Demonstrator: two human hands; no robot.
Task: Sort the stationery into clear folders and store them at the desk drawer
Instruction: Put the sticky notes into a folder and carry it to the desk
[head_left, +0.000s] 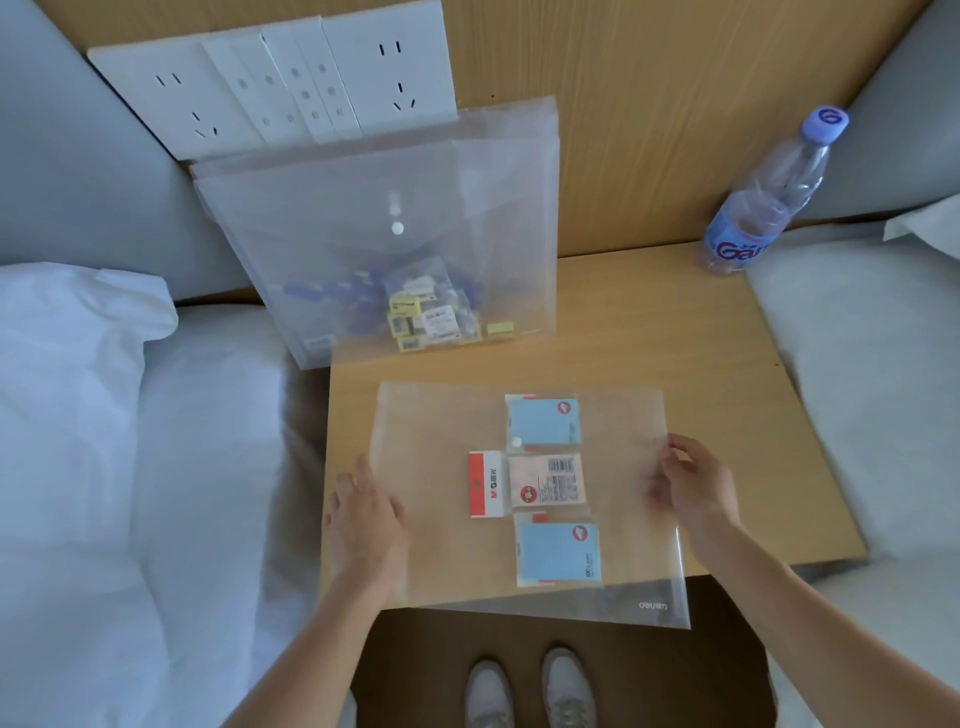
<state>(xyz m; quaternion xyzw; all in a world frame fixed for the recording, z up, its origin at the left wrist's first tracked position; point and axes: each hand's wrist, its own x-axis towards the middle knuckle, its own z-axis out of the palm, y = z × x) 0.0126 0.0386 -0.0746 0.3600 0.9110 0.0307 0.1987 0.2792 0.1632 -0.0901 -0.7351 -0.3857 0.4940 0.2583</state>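
Note:
A clear folder (436, 551) lies flat on the wooden desk (675, 338), its near edge hanging over the front. Inside or under it I see two blue sticky-note packs (543, 421) (558, 553), a pink pack (545, 480) and a red-and-white pack (485, 484). My left hand (363, 514) rests on the folder's left edge with fingers fairly straight. My right hand (693, 480) pinches the folder's right edge. More clear folders (363, 218) lean against the wall behind, the front one holding blue and yellow small items (415, 306).
A water bottle (769, 197) with a purple cap stands at the desk's back right. White socket panels (280, 83) are on the wall. Beds with white bedding flank the desk on both sides. My shoes (530, 691) show on the floor below.

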